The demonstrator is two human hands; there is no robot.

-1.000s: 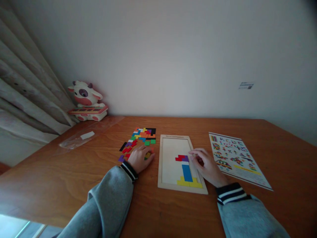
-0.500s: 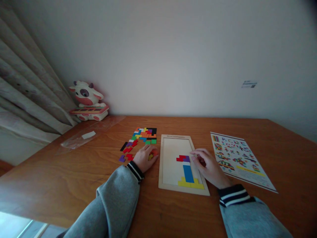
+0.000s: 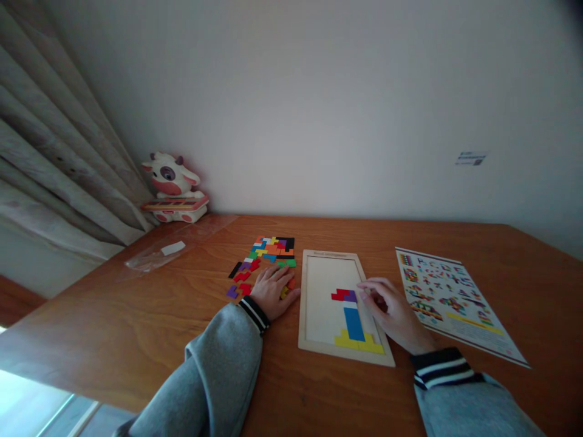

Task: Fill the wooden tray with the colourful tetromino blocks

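Note:
My left hand (image 3: 274, 291) lies palm down with fingers apart at the near side of the loose puzzle pieces (image 3: 273, 249). An orange and a yellow piece show partly between its thumb and fingers. My right hand (image 3: 395, 314) is over the right rim of a wooden puzzle tray (image 3: 322, 351), thumb and fingertips pinched together; whether a piece is between them I cannot make out. Inside the tray sit a red piece (image 3: 337, 295), a purple piece (image 3: 350, 297) close to my right fingertips, a blue block (image 3: 354, 324) and yellow pieces (image 3: 359, 343) at the bottom.
A printed pattern sheet (image 3: 460, 303) lies right of the tray. Red, purple and black pieces are scattered left of my left hand. At the back left are a clear plastic bag (image 3: 152, 260) and a toy cow with a keyboard (image 3: 175, 188), near the curtain (image 3: 59, 158).
The view has shifted slightly, so everything sits further right. My left hand has spread its fingers further over the loose pieces. My right hand stays pinched by the tray's right side.

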